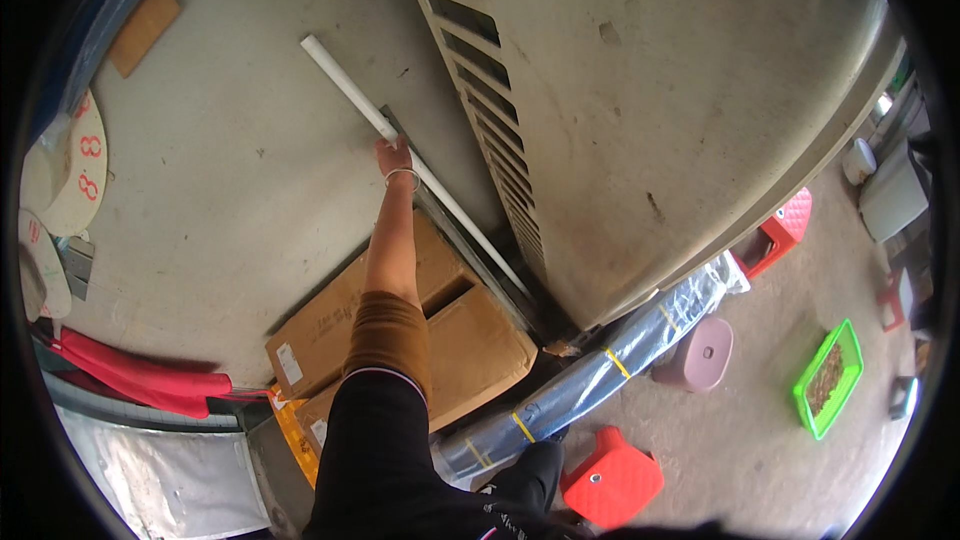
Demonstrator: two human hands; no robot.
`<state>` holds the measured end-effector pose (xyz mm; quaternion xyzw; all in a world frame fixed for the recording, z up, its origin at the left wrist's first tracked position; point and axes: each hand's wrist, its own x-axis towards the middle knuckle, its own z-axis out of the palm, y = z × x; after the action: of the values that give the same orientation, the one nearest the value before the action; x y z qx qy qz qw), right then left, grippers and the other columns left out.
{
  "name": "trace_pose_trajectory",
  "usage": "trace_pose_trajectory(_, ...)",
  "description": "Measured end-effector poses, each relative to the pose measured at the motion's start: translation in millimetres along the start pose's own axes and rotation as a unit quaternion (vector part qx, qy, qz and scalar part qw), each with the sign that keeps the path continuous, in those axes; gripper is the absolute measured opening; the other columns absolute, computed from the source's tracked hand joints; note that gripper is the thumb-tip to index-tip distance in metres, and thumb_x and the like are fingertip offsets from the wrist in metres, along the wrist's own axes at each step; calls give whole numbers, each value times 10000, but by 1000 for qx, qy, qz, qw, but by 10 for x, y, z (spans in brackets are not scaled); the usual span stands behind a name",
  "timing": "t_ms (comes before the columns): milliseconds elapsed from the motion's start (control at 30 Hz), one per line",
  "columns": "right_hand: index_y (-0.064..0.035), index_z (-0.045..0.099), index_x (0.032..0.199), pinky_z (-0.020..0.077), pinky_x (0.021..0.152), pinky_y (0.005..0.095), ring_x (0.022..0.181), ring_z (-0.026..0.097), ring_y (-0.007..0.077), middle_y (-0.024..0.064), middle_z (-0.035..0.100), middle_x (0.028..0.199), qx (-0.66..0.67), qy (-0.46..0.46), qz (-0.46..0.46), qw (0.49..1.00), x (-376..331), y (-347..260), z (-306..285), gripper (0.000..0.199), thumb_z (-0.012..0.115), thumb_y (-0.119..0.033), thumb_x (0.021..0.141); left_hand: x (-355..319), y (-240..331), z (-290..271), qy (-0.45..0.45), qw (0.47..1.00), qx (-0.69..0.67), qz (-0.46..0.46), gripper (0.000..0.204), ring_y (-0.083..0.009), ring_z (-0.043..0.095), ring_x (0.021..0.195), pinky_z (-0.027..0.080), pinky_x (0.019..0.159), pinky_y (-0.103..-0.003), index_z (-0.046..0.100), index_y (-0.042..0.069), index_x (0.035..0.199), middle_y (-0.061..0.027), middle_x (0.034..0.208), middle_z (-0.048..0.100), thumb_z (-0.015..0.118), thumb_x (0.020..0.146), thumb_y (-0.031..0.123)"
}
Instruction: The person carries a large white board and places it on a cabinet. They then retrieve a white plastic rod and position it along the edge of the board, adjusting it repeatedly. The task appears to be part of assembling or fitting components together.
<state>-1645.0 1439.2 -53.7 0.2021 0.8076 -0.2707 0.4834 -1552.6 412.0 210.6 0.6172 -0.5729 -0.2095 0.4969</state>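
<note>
Near the grey surface's (230, 140) right edge, a white pipe (345, 85) slants beside the slotted beige panel (680, 90), our left hand (394, 155) wrapped around it partway along. Behind our forearm we see cardboard boxes (485, 350), then a plastic-wrapped blue roll (590, 378), a red stool (612, 485) and a green tray (852, 365).

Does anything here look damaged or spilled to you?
The big beige slotted casing looks worn: a grey patch and a dark streak break its pale surface. Dirt or damage, I can't tell. Nothing looks spilled; the brown bits sit inside the green tray.
</note>
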Motion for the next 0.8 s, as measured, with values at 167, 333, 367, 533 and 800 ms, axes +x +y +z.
trace_pose_trajectory(167,64,586,816,427,357,279,459,580,181,119,608,639,-58,-17,-49,997,-273,423,-166,180,524,-103,842,-510,175,-67,-82,976,-189,-69,294,-215,602,727,453,661,-343,539,-33,878,-99,679,608,665,784,215)
trace_pose_trajectory(333,15,661,858,454,406,275,507,580,154,97,638,690,75,10,4,997,-563,547,112,205,551,-152,816,-1657,55,-241,-190,948,-172,-191,299,-136,607,772,437,737,-315,632,-60,697,-131,681,662,666,790,223)
trace_pose_trajectory(367,20,657,880,455,408,273,519,587,155,102,645,700,46,27,4,999,-597,536,161,206,549,-146,820,-1853,68,-235,-143,954,-224,-139,328,-119,589,770,407,834,-295,642,-37,641,-133,722,678,653,812,243)
trace_pose_trajectory(533,33,630,959,469,434,266,573,626,178,131,666,764,123,17,11,992,-696,503,278,228,540,-143,845,-1987,582,-657,-49,962,-249,-97,315,-161,548,580,454,804,-342,573,9,587,-108,531,578,651,816,210)
trace_pose_trajectory(800,40,611,1000,478,454,260,600,639,194,130,655,781,197,-5,6,980,-775,616,536,253,545,-160,859,-2677,1503,-1812,-70,905,-419,18,401,-131,363,395,424,487,-310,390,120,501,-18,423,368,631,810,208)
